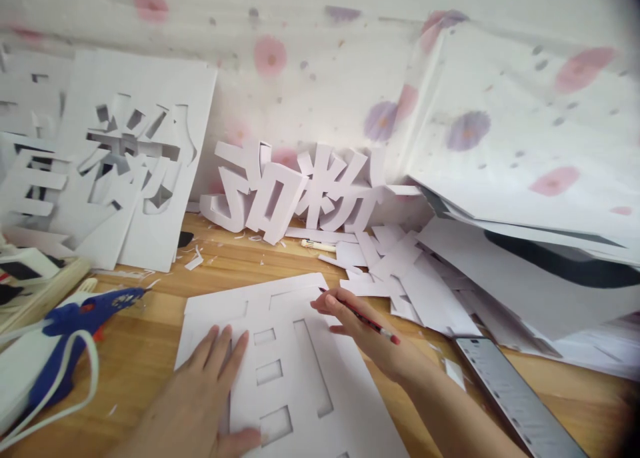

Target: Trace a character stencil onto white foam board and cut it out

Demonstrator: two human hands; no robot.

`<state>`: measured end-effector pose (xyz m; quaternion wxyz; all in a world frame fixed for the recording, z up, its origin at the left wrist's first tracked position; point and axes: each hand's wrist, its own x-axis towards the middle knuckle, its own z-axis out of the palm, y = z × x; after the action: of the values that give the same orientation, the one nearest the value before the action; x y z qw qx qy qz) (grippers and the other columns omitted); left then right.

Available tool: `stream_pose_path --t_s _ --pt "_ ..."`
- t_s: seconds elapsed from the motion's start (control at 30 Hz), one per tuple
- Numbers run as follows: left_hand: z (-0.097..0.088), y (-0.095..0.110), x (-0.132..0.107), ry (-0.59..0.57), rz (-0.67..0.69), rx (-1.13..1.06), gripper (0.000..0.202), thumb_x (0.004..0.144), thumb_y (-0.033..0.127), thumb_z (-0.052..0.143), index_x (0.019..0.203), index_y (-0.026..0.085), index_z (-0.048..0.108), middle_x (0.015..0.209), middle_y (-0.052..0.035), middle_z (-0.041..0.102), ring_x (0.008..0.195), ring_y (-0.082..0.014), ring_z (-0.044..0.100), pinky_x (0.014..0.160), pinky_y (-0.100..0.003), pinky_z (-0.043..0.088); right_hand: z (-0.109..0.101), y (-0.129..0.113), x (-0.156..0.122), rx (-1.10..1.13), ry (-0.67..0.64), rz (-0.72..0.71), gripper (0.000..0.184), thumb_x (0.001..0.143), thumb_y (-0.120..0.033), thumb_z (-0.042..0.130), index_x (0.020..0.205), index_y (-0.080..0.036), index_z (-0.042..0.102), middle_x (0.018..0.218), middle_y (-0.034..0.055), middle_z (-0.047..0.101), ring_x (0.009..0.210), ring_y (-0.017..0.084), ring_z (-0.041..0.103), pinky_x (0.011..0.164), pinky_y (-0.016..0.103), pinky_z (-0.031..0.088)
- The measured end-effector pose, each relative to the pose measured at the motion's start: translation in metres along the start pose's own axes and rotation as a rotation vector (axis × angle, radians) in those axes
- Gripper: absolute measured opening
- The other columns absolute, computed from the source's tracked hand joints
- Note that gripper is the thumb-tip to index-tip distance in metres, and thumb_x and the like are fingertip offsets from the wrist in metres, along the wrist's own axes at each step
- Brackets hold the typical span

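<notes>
In front of me on the wooden table lies a white foam board [345,378] with rectangular and angular openings cut through it. My left hand [205,378] rests flat on its left part, fingers spread. Over the board's upper right, my right hand [360,325] grips a dark pencil [370,321] with a red end. The pencil's tip touches or hovers just above the board near its far edge; I cannot tell which.
A blue glue gun [95,311] with a white cable lies left. Cut-out boards [195,111] and white three-dimensional characters [280,198] stand at the back. Paper scraps [395,265], a light-coloured pen or cutter [319,245], stacked sheets [480,271] and a phone [515,398] lie right.
</notes>
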<state>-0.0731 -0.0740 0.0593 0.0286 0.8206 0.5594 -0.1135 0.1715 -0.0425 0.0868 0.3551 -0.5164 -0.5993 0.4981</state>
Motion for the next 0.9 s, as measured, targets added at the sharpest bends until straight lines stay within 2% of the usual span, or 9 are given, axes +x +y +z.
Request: stream_pose_path --t_s 0.13,0.2,0.33,0.43,0.6,0.73,0.9 --pt "-0.011 0.003 -0.001 -0.043 -0.003 -0.045 0.094 0.064 0.063 0.054 0.134 0.007 0.027 0.140 -0.0238 0.023 0.130 -0.0390 0.018 0.103 -0.050 0.023 0.004 -0.006 0.009 -0.076 0.099 -0.010 0.040 0.085 -0.057 0.038 0.100 -0.025 0.057 0.102 0.0057 0.063 0.102 0.022 0.053 0.087 0.041 0.040" --pt "-0.014 0.005 -0.002 -0.053 -0.003 -0.068 0.095 0.064 0.063 0.055 0.135 0.007 0.026 0.140 -0.0244 0.022 0.130 -0.0393 0.016 0.104 -0.051 0.022 0.011 -0.014 0.017 -0.054 0.094 -0.046 0.042 0.087 -0.057 0.034 0.100 -0.024 0.056 0.096 0.0055 0.064 0.095 0.021 0.056 0.084 0.040 0.042" --pt "-0.018 0.007 -0.003 -0.100 -0.004 -0.074 0.096 0.066 0.062 0.055 0.135 0.005 0.022 0.140 -0.0262 0.019 0.131 -0.0399 0.013 0.105 -0.051 0.019 0.041 -0.028 0.040 0.012 -0.027 -0.195 0.033 0.087 -0.048 0.041 0.083 -0.021 0.058 0.077 0.0018 0.061 0.076 0.016 0.057 0.074 0.033 0.043" --pt "-0.014 0.005 -0.004 -0.093 0.018 -0.110 0.098 0.067 0.066 0.051 0.136 0.004 0.021 0.141 -0.0262 0.016 0.131 -0.0406 0.010 0.105 -0.052 0.017 0.074 -0.029 0.063 0.132 -0.167 -0.209 0.024 0.084 -0.042 0.048 0.077 -0.020 0.054 0.061 -0.0020 0.056 0.062 0.013 0.052 0.065 0.029 0.042" --pt "0.002 -0.003 -0.001 -0.014 0.056 -0.202 0.106 0.064 0.077 0.042 0.137 0.004 0.021 0.142 -0.0273 0.016 0.131 -0.0432 0.010 0.102 -0.056 0.019 0.118 -0.021 0.095 0.200 -0.332 -0.193 0.018 0.071 -0.034 0.063 0.076 -0.020 0.053 0.061 -0.0032 0.057 0.058 0.011 0.051 0.059 0.026 0.042" --pt "0.006 -0.005 0.003 -0.022 0.079 -0.184 0.103 0.065 0.069 0.052 0.137 0.001 0.021 0.140 -0.0303 0.018 0.129 -0.0462 0.014 0.100 -0.058 0.023 0.130 -0.015 0.108 0.194 -0.386 -0.183 0.014 0.068 -0.031 0.065 0.071 -0.020 0.056 0.064 -0.0025 0.058 0.057 0.009 0.051 0.057 0.024 0.039" --pt "0.006 -0.004 0.004 -0.030 0.101 -0.151 0.103 0.063 0.062 0.062 0.137 0.001 0.021 0.139 -0.0312 0.022 0.128 -0.0474 0.017 0.100 -0.057 0.024 0.131 -0.011 0.111 0.169 -0.400 -0.167 0.015 0.068 -0.031 0.065 0.072 -0.019 0.058 0.064 -0.0030 0.058 0.057 0.010 0.052 0.057 0.025 0.040"
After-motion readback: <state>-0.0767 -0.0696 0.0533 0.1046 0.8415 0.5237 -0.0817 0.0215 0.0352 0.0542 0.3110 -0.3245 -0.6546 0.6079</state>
